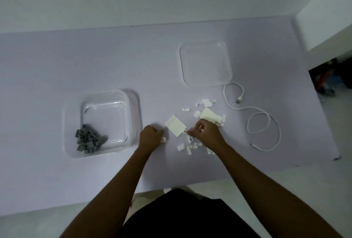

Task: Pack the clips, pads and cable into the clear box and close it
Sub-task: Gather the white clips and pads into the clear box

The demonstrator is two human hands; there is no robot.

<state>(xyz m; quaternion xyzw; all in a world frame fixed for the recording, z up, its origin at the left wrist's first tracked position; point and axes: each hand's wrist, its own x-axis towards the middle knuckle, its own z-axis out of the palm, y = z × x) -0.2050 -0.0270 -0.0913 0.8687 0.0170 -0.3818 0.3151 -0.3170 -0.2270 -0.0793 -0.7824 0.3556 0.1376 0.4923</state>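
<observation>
While my right hand [205, 133] pinches small white clips [188, 147] beside a flat, matte white pad [175, 125], my left hand [150, 136] looks curled on a few more, so I'd gather full handfuls before crossing to the clear box [133, 104]. Blocky grey clips [89, 140] fill its glossy near-left corner. The thin looped cable [263, 121] and rounded lid [205, 62] lie off right.

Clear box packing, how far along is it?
Done: grey clips lie in the clear box. In hand: right hand pinches a white clip; left hand seems to hold more. Left: scattered white clips, two pads, cable, lid still off.
</observation>
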